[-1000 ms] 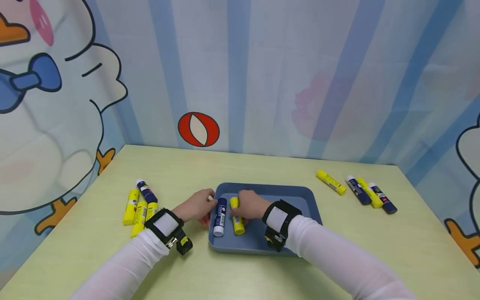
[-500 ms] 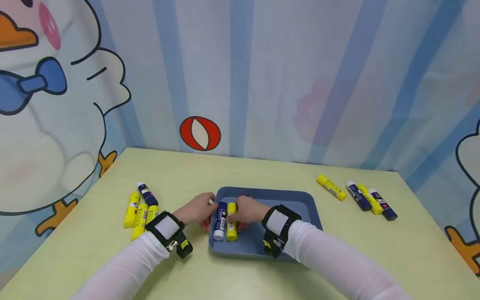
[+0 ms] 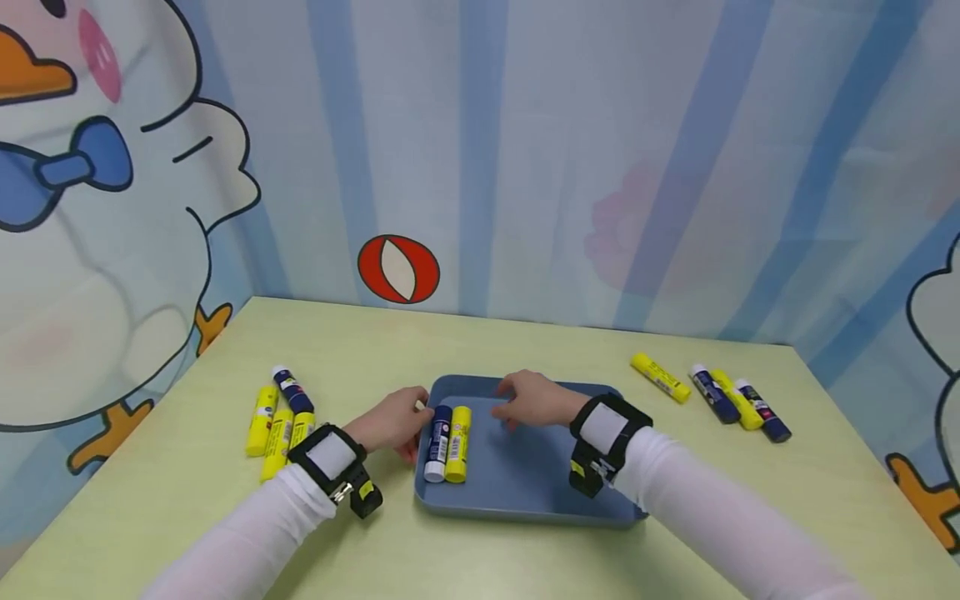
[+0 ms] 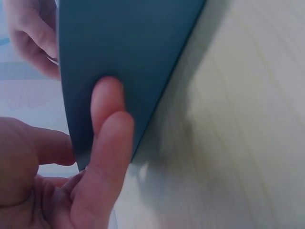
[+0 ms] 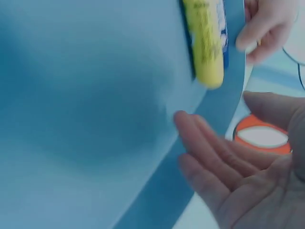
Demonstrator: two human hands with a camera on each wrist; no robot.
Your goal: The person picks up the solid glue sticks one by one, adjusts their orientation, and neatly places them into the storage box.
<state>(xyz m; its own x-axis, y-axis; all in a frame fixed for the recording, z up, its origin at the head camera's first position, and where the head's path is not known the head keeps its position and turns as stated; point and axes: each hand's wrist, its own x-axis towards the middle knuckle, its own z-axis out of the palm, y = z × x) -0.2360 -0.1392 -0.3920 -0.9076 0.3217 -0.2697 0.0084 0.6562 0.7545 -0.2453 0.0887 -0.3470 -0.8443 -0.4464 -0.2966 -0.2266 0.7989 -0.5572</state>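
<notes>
Evidently steadying, your left hand (image 3: 392, 423) pinches the blue rectangular plastic tray (image 3: 517, 492); inside, left of your right hand (image 3: 540, 400) (fingers loosely spread), navy glue cylinder (image 3: 438, 442) and yellow glue cylinder (image 3: 458, 446) lie parallel, likely saving room.

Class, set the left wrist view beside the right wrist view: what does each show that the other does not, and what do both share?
Only the left wrist view: the outer side of the tray, with fingers of the left hand touching it.

Only the right wrist view: the tray's inside floor, the yellow stick, part of the dark blue stick beside it, and the red-and-white ball picture.

Both: the tray, the left hand and the right hand.
</notes>
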